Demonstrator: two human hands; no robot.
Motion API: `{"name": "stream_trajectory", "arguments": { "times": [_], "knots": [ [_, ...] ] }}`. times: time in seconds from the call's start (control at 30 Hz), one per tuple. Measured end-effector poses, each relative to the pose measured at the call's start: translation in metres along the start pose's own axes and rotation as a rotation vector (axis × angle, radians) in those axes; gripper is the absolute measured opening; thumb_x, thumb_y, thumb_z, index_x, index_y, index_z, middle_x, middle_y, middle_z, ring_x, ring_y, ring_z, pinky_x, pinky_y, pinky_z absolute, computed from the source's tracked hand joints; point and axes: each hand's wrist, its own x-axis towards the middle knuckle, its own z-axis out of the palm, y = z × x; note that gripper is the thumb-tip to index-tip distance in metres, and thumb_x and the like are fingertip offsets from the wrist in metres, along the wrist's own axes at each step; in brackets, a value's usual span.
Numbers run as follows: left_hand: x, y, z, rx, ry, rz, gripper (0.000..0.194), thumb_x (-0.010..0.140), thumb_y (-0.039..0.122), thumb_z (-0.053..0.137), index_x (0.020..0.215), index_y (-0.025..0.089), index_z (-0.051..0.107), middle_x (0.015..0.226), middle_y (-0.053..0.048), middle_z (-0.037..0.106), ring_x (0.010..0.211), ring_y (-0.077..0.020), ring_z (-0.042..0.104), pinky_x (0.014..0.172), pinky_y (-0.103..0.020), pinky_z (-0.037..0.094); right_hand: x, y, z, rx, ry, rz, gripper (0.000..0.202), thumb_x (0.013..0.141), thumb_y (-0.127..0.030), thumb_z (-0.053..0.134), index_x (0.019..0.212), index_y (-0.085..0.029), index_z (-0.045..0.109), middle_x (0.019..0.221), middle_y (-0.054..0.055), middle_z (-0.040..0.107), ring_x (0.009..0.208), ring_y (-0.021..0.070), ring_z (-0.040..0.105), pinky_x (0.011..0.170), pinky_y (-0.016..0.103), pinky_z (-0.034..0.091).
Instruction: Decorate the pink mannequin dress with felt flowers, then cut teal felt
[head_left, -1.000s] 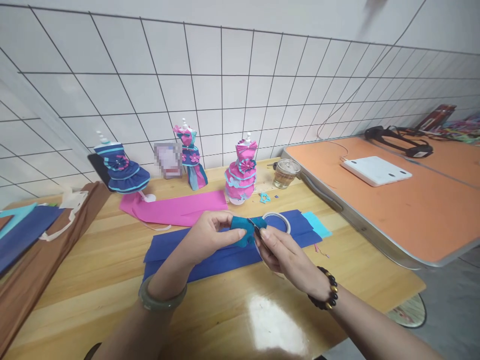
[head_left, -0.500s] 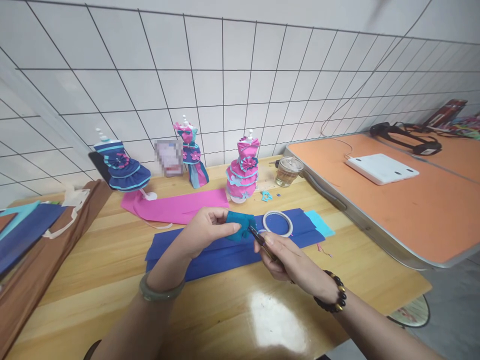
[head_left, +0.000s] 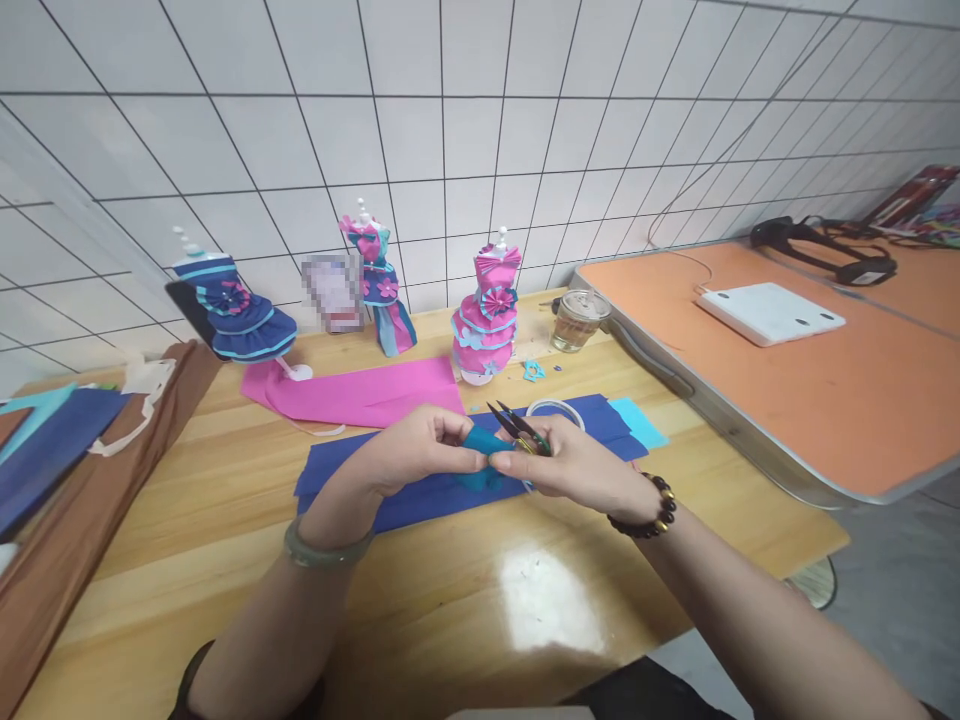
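My left hand [head_left: 420,452] pinches a small piece of teal paper [head_left: 482,440] between thumb and fingers. My right hand [head_left: 566,460] has its thumb and fingers on the right edge of the same paper and also holds small black scissors [head_left: 517,425], whose blades point up and to the left, parted. Under both hands lies a long dark blue strip [head_left: 409,510]. A white tape ring [head_left: 566,408] rests on that strip, partly hidden behind my right hand.
Three dressed mini mannequins stand behind: blue [head_left: 240,320], mixed-colour [head_left: 382,285], pink [head_left: 486,320]. A pink sheet [head_left: 360,390], a lidded glass [head_left: 579,322], brown cloth [head_left: 97,520] and a light blue piece [head_left: 641,425] lie around. An orange table [head_left: 810,400] adjoins at right.
The scissors have left the teal paper and turned upward in my right hand. My right thumb and fingers have moved left onto the paper. The camera view has tilted down slightly.
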Motion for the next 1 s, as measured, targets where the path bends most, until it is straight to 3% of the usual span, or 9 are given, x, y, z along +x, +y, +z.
{"name": "stream_trajectory", "arguments": {
  "times": [0.13, 0.37, 0.5, 0.63, 0.77, 1.0],
  "knots": [
    [-0.001, 0.000, -0.002, 0.093, -0.017, 0.001, 0.009, 0.067, 0.021, 0.064, 0.071, 0.013, 0.067, 0.063, 0.001, 0.061, 0.059, -0.0096, 0.051, 0.059, -0.022, 0.039, 0.003, 0.003, 0.006, -0.001, -0.036, -0.011, 0.031, 0.077, -0.034, 0.061, 0.058, -0.018, 0.041, 0.046, -0.009, 0.029, 0.042, 0.0046, 0.022, 0.042, 0.022, 0.017],
    [-0.001, -0.003, -0.006, 0.093, -0.028, -0.040, 0.017, 0.069, 0.029, 0.065, 0.065, 0.013, 0.062, 0.057, 0.003, 0.053, 0.054, -0.0076, 0.045, 0.053, -0.021, 0.033, 0.005, 0.009, 0.008, 0.086, -0.019, -0.029, 0.031, 0.073, -0.033, 0.064, 0.059, -0.018, 0.041, 0.050, -0.009, 0.029, 0.045, 0.0049, 0.023, 0.043, 0.022, 0.018],
    [-0.001, -0.004, -0.006, 0.018, 0.039, -0.044, 0.020, 0.069, 0.034, 0.066, 0.070, 0.014, 0.063, 0.062, 0.001, 0.059, 0.057, -0.0088, 0.049, 0.058, -0.022, 0.037, 0.004, 0.011, 0.009, 0.173, 0.006, -0.001, 0.035, 0.073, -0.037, 0.064, 0.057, -0.018, 0.039, 0.045, -0.010, 0.028, 0.040, 0.0042, 0.021, 0.040, 0.022, 0.015],
    [0.001, -0.004, -0.004, -0.073, 0.118, 0.005, 0.021, 0.068, 0.033, 0.067, 0.080, 0.016, 0.066, 0.072, -0.001, 0.064, 0.063, -0.0103, 0.053, 0.061, -0.023, 0.039, 0.005, 0.014, 0.013, 0.267, 0.100, -0.008, 0.038, 0.072, -0.041, 0.064, 0.055, -0.019, 0.038, 0.041, -0.010, 0.030, 0.036, 0.0041, 0.022, 0.038, 0.022, 0.015],
    [0.003, -0.001, 0.002, -0.146, 0.151, 0.064, 0.023, 0.072, 0.037, 0.064, 0.078, 0.014, 0.065, 0.069, -0.001, 0.059, 0.061, -0.0089, 0.050, 0.059, -0.022, 0.038, 0.007, 0.019, 0.017, 0.371, 0.207, -0.040, 0.032, 0.075, -0.042, 0.062, 0.063, -0.018, 0.043, 0.042, -0.010, 0.030, 0.036, 0.0042, 0.021, 0.036, 0.021, 0.015],
    [0.011, -0.005, 0.012, -0.175, 0.293, 0.016, 0.024, 0.067, 0.036, 0.067, 0.068, 0.013, 0.060, 0.061, 0.001, 0.053, 0.056, -0.0088, 0.046, 0.056, -0.024, 0.035, 0.011, 0.022, 0.023, 0.281, 0.414, -0.080, 0.036, 0.074, -0.042, 0.063, 0.060, -0.018, 0.039, 0.046, -0.009, 0.029, 0.039, 0.0042, 0.023, 0.037, 0.020, 0.017]
  ]
}}
